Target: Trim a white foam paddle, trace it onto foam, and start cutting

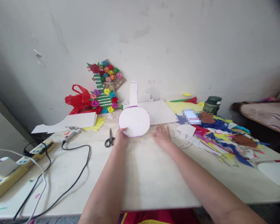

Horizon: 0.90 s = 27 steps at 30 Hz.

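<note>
My left hand [120, 137] grips the lower left edge of a white paper cutout [134, 121], an oval with a long strip rising from its top and a purple line along its border. The cutout is tilted up off the table. To its right, my right hand [161, 134] lies with fingers spread near the table top, holding nothing. Black-handled scissors [110, 139] lie just left of my left hand. Behind the cutout is a sheet of white card [160, 113].
Paper scraps [231, 137] are heaped on the right, near a dark green jar [212, 105]. A glue gun [71, 134] with a black cord and a power strip [21, 166] lie left. A paper-flower decoration [105, 90] and red plastic bag [78, 99] stand by the wall.
</note>
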Each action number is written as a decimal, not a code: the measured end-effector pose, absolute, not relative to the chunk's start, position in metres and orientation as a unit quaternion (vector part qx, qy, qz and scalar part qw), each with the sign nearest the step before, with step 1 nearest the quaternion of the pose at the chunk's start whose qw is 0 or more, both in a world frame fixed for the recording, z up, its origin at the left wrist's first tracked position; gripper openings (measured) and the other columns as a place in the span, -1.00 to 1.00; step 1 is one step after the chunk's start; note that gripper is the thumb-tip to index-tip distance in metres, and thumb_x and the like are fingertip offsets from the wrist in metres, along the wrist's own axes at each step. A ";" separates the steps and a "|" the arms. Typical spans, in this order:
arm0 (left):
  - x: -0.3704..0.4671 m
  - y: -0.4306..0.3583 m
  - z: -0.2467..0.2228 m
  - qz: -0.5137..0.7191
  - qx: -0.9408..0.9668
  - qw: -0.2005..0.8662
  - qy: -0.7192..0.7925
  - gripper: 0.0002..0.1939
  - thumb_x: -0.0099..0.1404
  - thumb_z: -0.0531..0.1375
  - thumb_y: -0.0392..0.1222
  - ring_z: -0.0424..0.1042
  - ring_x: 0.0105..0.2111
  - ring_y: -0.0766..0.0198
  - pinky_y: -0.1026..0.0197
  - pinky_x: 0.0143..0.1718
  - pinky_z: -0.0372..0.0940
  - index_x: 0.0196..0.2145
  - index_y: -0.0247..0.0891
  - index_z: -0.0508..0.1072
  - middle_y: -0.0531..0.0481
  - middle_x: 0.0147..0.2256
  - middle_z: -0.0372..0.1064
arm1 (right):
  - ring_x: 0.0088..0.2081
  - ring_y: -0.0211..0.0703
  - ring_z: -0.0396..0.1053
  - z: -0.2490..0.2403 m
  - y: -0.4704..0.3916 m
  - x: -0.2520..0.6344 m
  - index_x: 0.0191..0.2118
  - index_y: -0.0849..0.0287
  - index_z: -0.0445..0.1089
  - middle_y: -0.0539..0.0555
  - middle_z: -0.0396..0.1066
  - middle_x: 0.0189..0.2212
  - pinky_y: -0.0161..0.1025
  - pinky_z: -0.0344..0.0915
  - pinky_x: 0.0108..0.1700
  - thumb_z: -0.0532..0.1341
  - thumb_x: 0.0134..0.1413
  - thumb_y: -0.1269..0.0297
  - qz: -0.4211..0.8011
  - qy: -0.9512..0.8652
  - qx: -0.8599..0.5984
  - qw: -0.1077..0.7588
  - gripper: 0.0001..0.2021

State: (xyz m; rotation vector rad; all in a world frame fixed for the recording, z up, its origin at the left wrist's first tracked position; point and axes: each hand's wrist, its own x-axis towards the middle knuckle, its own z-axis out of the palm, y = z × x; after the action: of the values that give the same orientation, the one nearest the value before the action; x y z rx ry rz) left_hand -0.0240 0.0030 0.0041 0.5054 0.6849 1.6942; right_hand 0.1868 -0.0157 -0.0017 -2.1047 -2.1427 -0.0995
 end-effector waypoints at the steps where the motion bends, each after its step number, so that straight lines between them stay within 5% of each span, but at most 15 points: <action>1: -0.024 0.003 0.004 0.726 0.218 0.582 0.294 -0.60 -0.10 0.08 -0.53 0.38 -0.47 0.37 0.38 -0.52 0.27 -0.26 -0.28 0.39 0.02 -0.37 0.42 | 0.24 -0.06 -0.43 -0.002 -0.020 0.174 0.20 0.34 -0.13 0.18 -0.26 0.23 -0.01 -0.62 0.15 -0.24 0.10 0.02 -0.016 -0.749 -0.659 0.069 -0.37; 7: -0.024 0.000 0.005 0.727 0.221 0.577 0.298 -0.60 -0.11 0.07 -0.53 0.37 -0.48 0.38 0.39 -0.50 0.26 -0.28 -0.28 0.38 0.03 -0.39 0.41 | 0.22 -0.12 -0.28 -0.003 -0.029 0.141 0.20 0.11 -0.11 0.07 -0.14 0.21 0.01 -0.56 0.16 -0.27 0.11 -0.01 0.060 -0.853 -0.514 0.062 -0.43; 15: -0.026 0.004 0.002 0.741 0.193 0.571 0.296 -0.63 -0.10 0.07 -0.53 0.37 -0.45 0.39 0.40 -0.48 0.26 -0.30 -0.28 0.37 0.03 -0.39 0.40 | 0.23 -0.08 -0.35 -0.010 -0.001 0.220 0.22 0.24 -0.21 0.09 -0.25 0.23 0.10 -0.59 0.14 -0.35 0.10 -0.01 0.018 -0.717 -0.696 0.022 -0.37; 21: -0.028 0.009 -0.001 0.746 0.179 0.568 0.297 -0.62 -0.10 0.08 -0.52 0.37 -0.43 0.36 0.37 -0.46 0.27 -0.28 -0.27 0.37 0.03 -0.37 0.40 | 0.21 0.10 -0.32 -0.008 0.000 0.235 0.16 0.45 -0.04 0.28 -0.11 0.18 0.15 -0.62 0.11 -0.29 0.11 0.04 -0.058 -0.615 -0.786 0.042 -0.35; 27: -0.026 0.009 -0.001 0.748 0.193 0.559 0.302 -0.62 -0.11 0.08 -0.52 0.36 -0.43 0.35 0.35 -0.45 0.26 -0.30 -0.28 0.38 0.03 -0.39 0.40 | 0.23 -0.12 -0.39 -0.006 -0.011 0.188 0.21 0.20 -0.12 0.07 -0.26 0.23 0.02 -0.59 0.16 -0.29 0.11 0.02 -0.018 -0.798 -0.599 0.064 -0.41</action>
State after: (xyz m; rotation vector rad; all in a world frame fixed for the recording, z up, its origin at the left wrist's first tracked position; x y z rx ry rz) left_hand -0.0255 0.0093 -0.0005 0.4548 0.7117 1.7642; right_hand 0.1880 -0.0109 -0.0062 -1.8096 -2.4086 -0.0541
